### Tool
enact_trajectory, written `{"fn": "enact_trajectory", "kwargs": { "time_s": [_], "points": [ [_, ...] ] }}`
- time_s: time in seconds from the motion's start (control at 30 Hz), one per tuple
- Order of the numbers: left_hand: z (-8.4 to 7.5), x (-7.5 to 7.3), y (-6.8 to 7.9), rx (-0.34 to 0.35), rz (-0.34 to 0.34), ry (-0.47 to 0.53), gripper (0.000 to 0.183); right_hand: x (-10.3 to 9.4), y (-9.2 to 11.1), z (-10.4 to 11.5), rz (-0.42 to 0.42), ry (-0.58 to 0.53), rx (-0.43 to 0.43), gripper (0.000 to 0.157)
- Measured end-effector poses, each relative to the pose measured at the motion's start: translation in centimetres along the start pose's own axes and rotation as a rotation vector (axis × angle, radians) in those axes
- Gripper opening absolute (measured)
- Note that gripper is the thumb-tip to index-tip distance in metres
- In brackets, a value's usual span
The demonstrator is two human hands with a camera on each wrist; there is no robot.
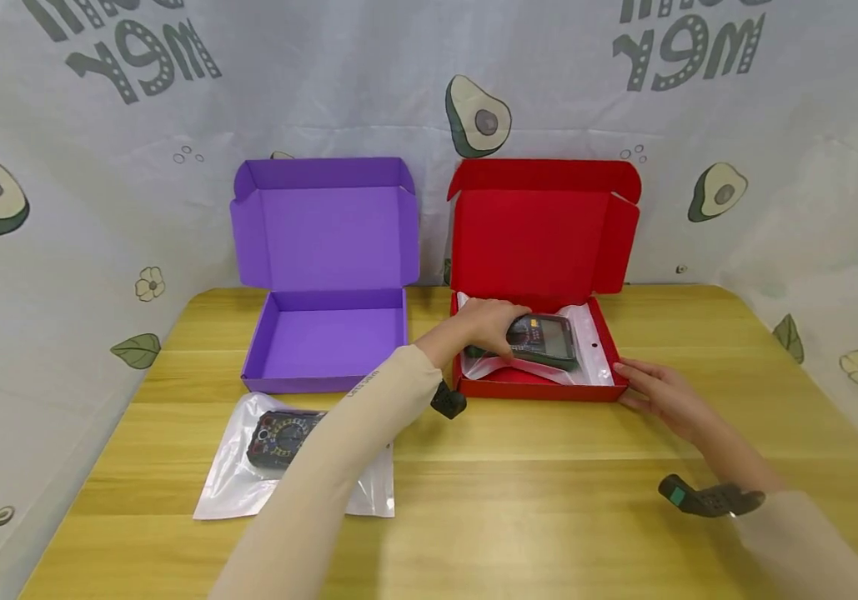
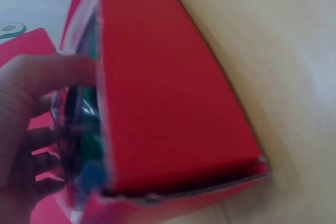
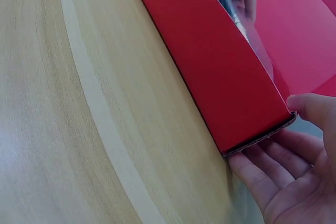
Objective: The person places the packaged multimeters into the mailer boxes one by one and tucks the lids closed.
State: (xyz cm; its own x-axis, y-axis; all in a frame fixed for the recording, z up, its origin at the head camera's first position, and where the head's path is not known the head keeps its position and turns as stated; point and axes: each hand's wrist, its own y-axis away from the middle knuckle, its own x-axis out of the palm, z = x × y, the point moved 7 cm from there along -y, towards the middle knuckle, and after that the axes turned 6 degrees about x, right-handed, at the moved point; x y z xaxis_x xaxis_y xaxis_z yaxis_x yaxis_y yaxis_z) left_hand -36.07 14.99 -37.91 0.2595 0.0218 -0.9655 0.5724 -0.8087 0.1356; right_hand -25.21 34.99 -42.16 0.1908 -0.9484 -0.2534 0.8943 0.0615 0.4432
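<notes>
A multimeter (image 1: 553,337) in a clear plastic bag (image 1: 590,350) lies inside the red box (image 1: 541,390), whose lid stands up behind it. My left hand (image 1: 490,325) grips the meter's left part from above, thumb toward the front wall. In the left wrist view, the red front wall (image 2: 163,93) hides part of the meter, and the fingers curl over it. My right hand (image 1: 657,396) holds the box's front right corner; in the right wrist view its thumb (image 3: 304,106) is at the top edge and its fingers lie against the outer side.
Left of the red box stands an open purple box (image 1: 323,385), lid raised. A second bagged multimeter (image 1: 278,437) lies on the wooden table (image 1: 519,508) in front of it, partly hidden by my left sleeve (image 1: 353,442). A printed cloth (image 1: 308,92) hangs behind.
</notes>
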Motion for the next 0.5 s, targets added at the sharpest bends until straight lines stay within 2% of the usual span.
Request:
{"fn": "enact_trajectory", "kwargs": {
  "time_s": [0.1,0.3,0.5],
  "points": [
    [0.2,0.4,0.0,-0.004,0.010,-0.002,0.076,0.1,0.0,0.0,0.000,0.016,0.016,0.072],
    [0.8,1.3,0.1,-0.036,0.044,0.033,0.077,0.2,0.1,0.3,0.011,-0.014,-0.008,0.070],
    [1.4,1.7,0.5,-0.067,0.042,-0.012,0.087,0.2,0.3,0.2,0.006,0.004,-0.006,0.070]
  ]
}}
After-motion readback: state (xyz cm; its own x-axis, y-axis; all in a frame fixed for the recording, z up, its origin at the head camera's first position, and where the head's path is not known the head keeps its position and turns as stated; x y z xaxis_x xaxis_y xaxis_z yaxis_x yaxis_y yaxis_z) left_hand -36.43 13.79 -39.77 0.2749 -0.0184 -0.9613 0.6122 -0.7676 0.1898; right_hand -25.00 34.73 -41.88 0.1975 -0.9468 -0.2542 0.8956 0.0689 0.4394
